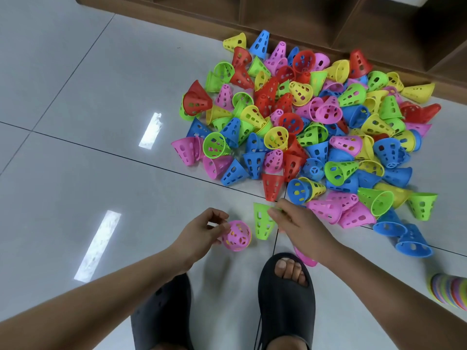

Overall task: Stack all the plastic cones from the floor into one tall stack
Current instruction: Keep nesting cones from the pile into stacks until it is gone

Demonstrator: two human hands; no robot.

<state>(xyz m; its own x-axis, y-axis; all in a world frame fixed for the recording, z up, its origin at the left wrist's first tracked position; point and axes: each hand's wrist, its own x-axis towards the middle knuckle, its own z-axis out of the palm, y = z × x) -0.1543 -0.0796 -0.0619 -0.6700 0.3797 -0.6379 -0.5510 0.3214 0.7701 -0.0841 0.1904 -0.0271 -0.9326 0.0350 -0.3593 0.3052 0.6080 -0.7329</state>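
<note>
The left hand (202, 231) holds a pink cone (237, 236); the right hand (295, 223) pinches a green cone (262, 223) just beside it, near the pile (316, 127).

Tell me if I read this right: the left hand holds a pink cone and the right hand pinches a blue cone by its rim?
Not quite. In the head view the right hand pinches a green cone by its rim, not a blue one. The left hand does hold a pink cone.
</note>
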